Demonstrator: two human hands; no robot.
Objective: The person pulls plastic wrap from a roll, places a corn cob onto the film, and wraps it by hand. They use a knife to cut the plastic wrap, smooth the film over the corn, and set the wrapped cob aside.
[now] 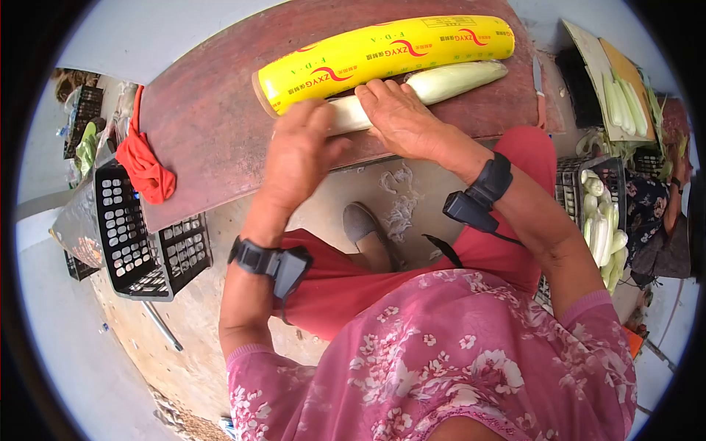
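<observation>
Tabletop [213, 140]: vegetable [457, 81] beneath right hand [401, 117]

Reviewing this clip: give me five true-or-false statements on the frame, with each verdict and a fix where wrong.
1. The right hand touches the pale vegetable. True.
2. The left hand rests on a knee. False: blurred, it is at the pale vegetable's left end.
3. The printed roll is blue. False: it is yellow.
4. A red cloth hangs at the table's left edge. True.
5. A knife lies between the hands. False: it lies near the table's right end.
</observation>
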